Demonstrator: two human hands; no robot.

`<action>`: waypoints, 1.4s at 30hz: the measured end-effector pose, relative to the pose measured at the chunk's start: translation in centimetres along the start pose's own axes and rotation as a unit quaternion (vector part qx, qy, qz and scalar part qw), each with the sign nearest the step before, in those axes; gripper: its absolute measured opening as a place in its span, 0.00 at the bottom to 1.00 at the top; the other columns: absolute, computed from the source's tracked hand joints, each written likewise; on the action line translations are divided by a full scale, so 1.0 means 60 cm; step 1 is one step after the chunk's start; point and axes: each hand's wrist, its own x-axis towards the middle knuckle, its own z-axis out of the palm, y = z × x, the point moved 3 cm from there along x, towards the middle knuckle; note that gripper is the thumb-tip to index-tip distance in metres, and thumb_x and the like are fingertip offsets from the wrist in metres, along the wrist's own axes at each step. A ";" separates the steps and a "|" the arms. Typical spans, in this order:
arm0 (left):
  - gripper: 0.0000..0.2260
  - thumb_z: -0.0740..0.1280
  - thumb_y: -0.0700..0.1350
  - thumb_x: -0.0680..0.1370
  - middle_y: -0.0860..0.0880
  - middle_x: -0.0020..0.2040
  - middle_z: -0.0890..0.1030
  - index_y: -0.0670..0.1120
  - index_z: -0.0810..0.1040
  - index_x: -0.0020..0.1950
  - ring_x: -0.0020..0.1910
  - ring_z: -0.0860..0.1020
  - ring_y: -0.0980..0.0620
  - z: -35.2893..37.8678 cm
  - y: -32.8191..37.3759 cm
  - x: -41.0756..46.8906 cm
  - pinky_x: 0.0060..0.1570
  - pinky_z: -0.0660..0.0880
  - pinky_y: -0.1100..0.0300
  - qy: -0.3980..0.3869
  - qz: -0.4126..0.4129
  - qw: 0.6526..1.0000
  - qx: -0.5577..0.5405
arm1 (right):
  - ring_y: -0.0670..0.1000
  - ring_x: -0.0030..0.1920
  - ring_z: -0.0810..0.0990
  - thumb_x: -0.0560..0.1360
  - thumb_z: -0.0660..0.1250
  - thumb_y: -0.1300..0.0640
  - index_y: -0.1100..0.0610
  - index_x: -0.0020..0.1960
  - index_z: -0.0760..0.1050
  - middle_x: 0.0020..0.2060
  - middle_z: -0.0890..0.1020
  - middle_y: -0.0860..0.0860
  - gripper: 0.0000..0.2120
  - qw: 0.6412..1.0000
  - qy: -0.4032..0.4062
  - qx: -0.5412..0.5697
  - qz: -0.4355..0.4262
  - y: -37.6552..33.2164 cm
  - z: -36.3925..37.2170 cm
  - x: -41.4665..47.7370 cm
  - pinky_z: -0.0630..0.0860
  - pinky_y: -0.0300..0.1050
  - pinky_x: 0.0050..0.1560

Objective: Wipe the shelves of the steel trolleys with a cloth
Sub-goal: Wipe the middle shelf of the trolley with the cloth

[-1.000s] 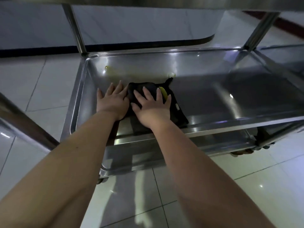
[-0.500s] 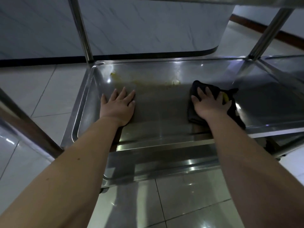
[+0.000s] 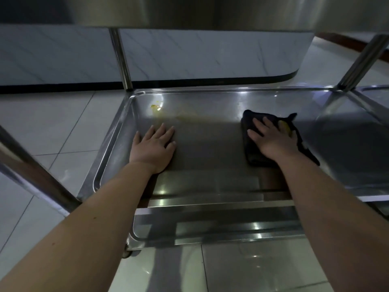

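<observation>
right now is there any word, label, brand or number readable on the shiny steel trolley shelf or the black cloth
None: no text can be read anywhere in this view.
Shiny steel trolley shelf: bare metal with yellowish smears, no stamp or label visible.
Black cloth under the right hand: a yellow patch shows, but no lettering can be made out.

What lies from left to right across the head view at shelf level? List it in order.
Slanted steel trolley post → left hand, flat on the shiny steel tray shelf → black folded cloth under the right hand → far-right steel upright.
</observation>
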 end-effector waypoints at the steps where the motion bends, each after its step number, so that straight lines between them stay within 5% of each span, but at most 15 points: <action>1: 0.24 0.47 0.59 0.82 0.58 0.80 0.48 0.62 0.49 0.78 0.79 0.46 0.53 0.001 -0.001 0.002 0.75 0.41 0.45 -0.001 0.001 1.000 0.002 | 0.56 0.78 0.44 0.78 0.46 0.32 0.33 0.76 0.47 0.79 0.47 0.40 0.28 1.000 0.001 -0.005 0.013 0.013 0.000 0.003 0.44 0.67 0.73; 7: 0.23 0.47 0.56 0.83 0.55 0.80 0.52 0.60 0.51 0.79 0.79 0.49 0.49 -0.006 0.004 0.046 0.75 0.46 0.50 -0.005 0.003 1.000 0.005 | 0.57 0.79 0.42 0.79 0.44 0.34 0.35 0.78 0.45 0.79 0.46 0.43 0.28 1.000 0.012 -0.008 0.005 -0.002 -0.005 0.001 0.42 0.67 0.73; 21: 0.23 0.44 0.58 0.82 0.55 0.80 0.50 0.63 0.49 0.78 0.79 0.47 0.50 0.000 0.002 0.086 0.74 0.43 0.41 -0.001 -0.004 1.000 0.030 | 0.62 0.78 0.40 0.80 0.43 0.35 0.40 0.79 0.44 0.80 0.44 0.46 0.29 0.998 -0.008 -0.014 0.055 -0.053 -0.010 0.066 0.41 0.74 0.70; 27: 0.24 0.45 0.57 0.83 0.55 0.80 0.48 0.58 0.47 0.79 0.79 0.46 0.52 0.001 -0.003 0.088 0.74 0.42 0.42 -0.003 -0.024 0.999 0.034 | 0.60 0.78 0.41 0.80 0.44 0.35 0.38 0.78 0.49 0.79 0.48 0.43 0.28 0.984 -0.013 -0.010 -0.180 -0.304 0.047 0.006 0.39 0.73 0.70; 30: 0.24 0.44 0.58 0.82 0.56 0.80 0.47 0.59 0.46 0.79 0.78 0.45 0.53 0.001 -0.006 0.090 0.75 0.41 0.43 -0.004 -0.028 0.999 0.023 | 0.57 0.78 0.42 0.79 0.44 0.33 0.36 0.77 0.50 0.79 0.49 0.41 0.28 0.979 -0.027 -0.003 -0.202 -0.306 0.049 0.013 0.40 0.69 0.72; 38: 0.24 0.46 0.61 0.81 0.57 0.80 0.50 0.62 0.50 0.78 0.78 0.47 0.53 0.005 -0.008 0.093 0.74 0.42 0.41 0.017 -0.015 1.000 0.010 | 0.57 0.78 0.46 0.79 0.47 0.32 0.37 0.78 0.50 0.79 0.48 0.43 0.29 1.000 -0.003 0.010 -0.012 -0.042 -0.015 0.109 0.45 0.68 0.73; 42: 0.24 0.46 0.59 0.82 0.56 0.80 0.50 0.61 0.50 0.78 0.78 0.47 0.52 0.006 -0.004 0.092 0.74 0.41 0.40 0.020 -0.012 1.000 0.009 | 0.61 0.78 0.42 0.80 0.44 0.35 0.40 0.79 0.46 0.80 0.46 0.45 0.29 0.996 0.010 0.010 0.090 -0.047 -0.010 0.111 0.41 0.73 0.71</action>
